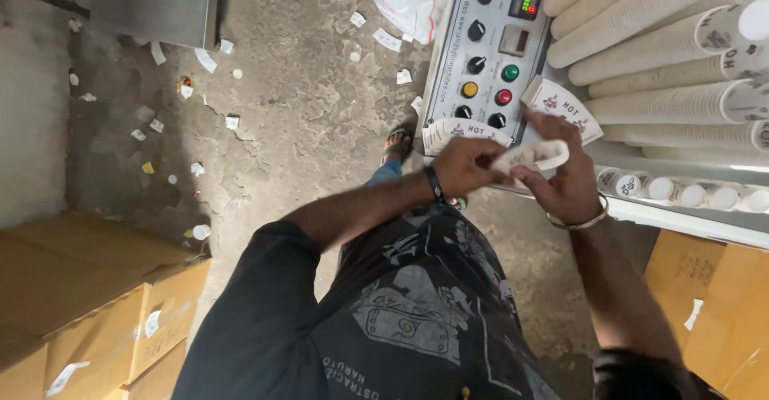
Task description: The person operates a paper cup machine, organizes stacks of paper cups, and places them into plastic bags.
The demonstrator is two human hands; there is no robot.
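Head view: at centre frame both hands meet over a small stack of printed paper cup blanks (530, 156). The left hand (469, 165), a dark band at its wrist, pinches the stack's left end with fingers pressed together; the right hand (565, 182), wearing a metal bangle, curls around its right end from below. Just above them, more fanned cup blanks (562, 105) lie on the grey control panel (490, 24) with its knobs and yellow, green and red buttons. Long stacks of white paper cups (641, 48) fill the upper right. Cardboard boxes (88, 288) sit at lower left, and paper scraps (206, 60) litter the cracked concrete floor (304, 112).
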